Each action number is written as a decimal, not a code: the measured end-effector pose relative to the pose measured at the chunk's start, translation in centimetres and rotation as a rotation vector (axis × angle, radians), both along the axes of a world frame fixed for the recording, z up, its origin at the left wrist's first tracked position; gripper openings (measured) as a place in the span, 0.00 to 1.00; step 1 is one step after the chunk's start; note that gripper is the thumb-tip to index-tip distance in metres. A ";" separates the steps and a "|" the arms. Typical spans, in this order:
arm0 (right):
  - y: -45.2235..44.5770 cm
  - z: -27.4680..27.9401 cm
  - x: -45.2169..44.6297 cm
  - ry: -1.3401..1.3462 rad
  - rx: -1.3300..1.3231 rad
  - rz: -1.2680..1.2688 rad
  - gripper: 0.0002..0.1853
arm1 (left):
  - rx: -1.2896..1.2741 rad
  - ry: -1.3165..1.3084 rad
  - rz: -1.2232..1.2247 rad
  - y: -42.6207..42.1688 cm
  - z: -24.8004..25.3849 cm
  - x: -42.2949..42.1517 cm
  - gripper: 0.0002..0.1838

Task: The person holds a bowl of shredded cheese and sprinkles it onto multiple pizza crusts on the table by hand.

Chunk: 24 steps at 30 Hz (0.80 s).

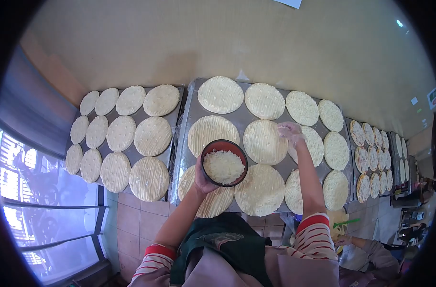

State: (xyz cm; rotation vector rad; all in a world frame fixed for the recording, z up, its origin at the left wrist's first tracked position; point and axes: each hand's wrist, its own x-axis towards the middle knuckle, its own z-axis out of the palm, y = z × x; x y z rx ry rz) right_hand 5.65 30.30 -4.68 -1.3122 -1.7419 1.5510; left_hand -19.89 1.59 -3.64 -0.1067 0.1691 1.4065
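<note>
Above the near left part of the grey desk (194,103), the left hand (203,182) of the person in the dark green apron (223,244) grips a round bowl (223,163) by its side. The bowl is dark outside and reddish inside, and white shreds (223,167) lie in it. The right hand (290,132), in a clear glove, reaches over the middle row, at the right edge of the pale round (265,142) second from the left; its fingers are bent, and whether they pinch anything I cannot tell.

Twelve flat rounds lie on this desk, four across and three deep; those toward its right edge look rougher on top, those toward the left ridged. Past the left edge, more pale rounds (121,134) lie on another surface. Beyond the right edge are rounds with reddish patches (362,159). A co-worker's sleeve (376,252) shows near the lower right, a green utensil (347,222) close by.
</note>
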 end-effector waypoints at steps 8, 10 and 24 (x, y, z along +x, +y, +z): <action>4.3 -2.6 -4.3 -0.680 0.679 0.218 0.10 | -0.003 -0.010 0.075 -0.1 0.1 -0.5 0.40; 3.9 -2.1 -5.9 -0.708 0.660 0.251 0.10 | -0.005 -0.005 0.081 -0.1 0.5 -0.5 0.41; -3.4 -0.4 -9.8 -0.613 0.705 0.675 0.11 | 0.021 -0.052 0.104 -1.6 0.6 -0.4 0.37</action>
